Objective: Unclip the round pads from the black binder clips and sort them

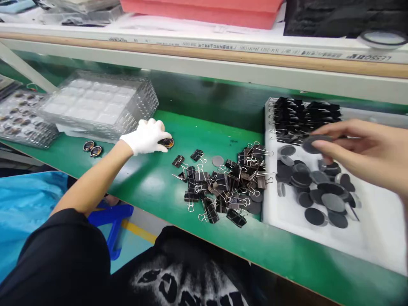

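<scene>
My left hand point(145, 136), in a white glove, is closed on a small round black-and-amber piece point(168, 143) at the green bench top. Over the white foam tray on the right, my bare right hand point(347, 146) pinches a dark grey disc point(311, 144) between thumb and fingers. Below it lies a loose pile of similar grey discs point(333, 202). A heap of black binder clips point(223, 182) spreads between my hands, with a pale disc point(218, 161) at its upper edge. Two more round amber pieces point(96, 151) lie left of my gloved hand.
Stacked clear plastic trays point(95, 100) stand at the back left, beside another stack holding round pieces point(24, 114). Rows of clipped black parts point(306, 114) fill the top of the white tray point(376, 225). A shelf edge point(204, 55) crosses above the bench.
</scene>
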Demonstrator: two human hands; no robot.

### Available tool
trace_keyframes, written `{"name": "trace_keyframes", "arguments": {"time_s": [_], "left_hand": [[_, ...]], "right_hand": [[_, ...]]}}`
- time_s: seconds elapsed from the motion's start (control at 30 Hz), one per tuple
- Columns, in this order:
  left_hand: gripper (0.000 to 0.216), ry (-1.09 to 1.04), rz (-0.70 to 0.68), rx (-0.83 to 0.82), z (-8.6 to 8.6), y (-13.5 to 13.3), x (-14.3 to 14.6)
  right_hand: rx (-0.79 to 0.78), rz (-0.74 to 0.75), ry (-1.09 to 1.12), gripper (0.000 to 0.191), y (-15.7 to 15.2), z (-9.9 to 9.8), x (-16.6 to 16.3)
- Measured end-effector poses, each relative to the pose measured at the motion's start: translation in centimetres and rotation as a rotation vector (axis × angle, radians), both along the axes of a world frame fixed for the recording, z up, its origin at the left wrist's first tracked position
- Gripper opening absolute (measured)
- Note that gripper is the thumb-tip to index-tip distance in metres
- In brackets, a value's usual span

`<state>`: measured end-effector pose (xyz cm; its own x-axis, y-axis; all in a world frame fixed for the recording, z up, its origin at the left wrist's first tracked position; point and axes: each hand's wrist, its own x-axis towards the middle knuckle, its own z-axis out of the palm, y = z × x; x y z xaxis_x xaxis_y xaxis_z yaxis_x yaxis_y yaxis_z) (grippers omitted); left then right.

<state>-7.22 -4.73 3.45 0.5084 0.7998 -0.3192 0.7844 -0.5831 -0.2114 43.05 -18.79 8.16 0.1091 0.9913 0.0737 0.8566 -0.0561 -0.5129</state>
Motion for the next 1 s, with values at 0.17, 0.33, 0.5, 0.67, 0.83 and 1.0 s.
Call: {"name": "trace_keyframes", "arguments": {"time_s": [0.17,0.33,0.5,0.67,0.83,1.0], "left_hand": [[0.057,-0.209,-0.099,-0.019,-2.0,1.9,6.0],[0.056,-0.401,-0.15,-0.114,-4.1,2.0,11.2],[0.053,-0.534,-0.156,-0.076,-5.4,1.4,11.5],[0.049,-0.578,-0.129,-0.122,-5.7,1.6,11.2],[0.048,-0.575,-0.126,-0.131,-5.7,1.5,11.6],[0.071,-0.439,0.079,-0.036,-4.6,1.1,11.5]], "right_hand": [[-0.135,0.286,0.363,0.048,4.0,-0.1,-10.0],[-0.291,0.253,0.467,0.028,10.2,-3.9,-16.0],[-0.568,0.138,0.552,0.03,13.0,-6.0,-18.3],[-0.537,0.209,0.075,0.041,14.1,-7.1,-18.6],[-0.513,0.221,-0.064,0.053,14.3,-7.0,-18.6],[-0.486,0.312,-0.188,0.047,11.0,-3.7,-20.4]]}}
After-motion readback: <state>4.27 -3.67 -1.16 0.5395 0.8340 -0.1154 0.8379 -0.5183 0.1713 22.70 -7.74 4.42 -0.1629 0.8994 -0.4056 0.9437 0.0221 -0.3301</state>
